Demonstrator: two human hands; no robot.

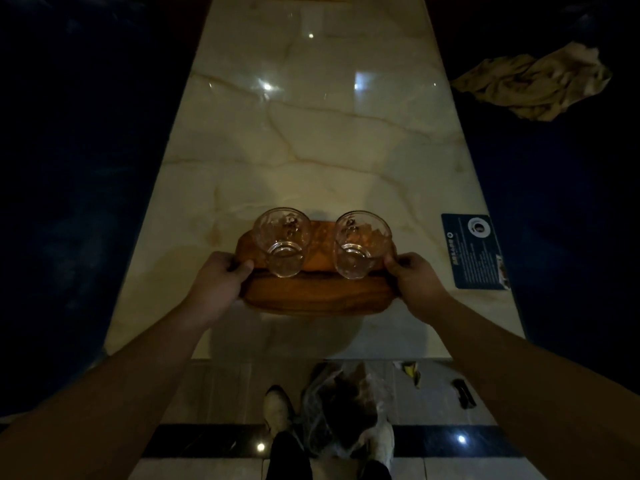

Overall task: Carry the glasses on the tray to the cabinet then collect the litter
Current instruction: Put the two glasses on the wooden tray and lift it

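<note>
Hands first: the left hand (221, 277) is curled around the left end of the wooden tray (311, 292), thumb on its rim, and the right hand (414, 278) wraps the right end likewise. Two clear glasses (281, 245) stand upright on the tray, side by side. Below the tray lies a marble table (311, 133); right of the tray, a dark card (474, 251). Near the shoes, a crumpled plastic bag (343, 407) sits on the floor.

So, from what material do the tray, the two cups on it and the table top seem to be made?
The tray looks like wood with a smooth, slightly glossy finish: reddish brown with visible grain. The two cups look like clear glass, since the tray shows through them. The table top seems to be polished marble or a marble-look slab: cream with brown veins and sharp light reflections.
</note>
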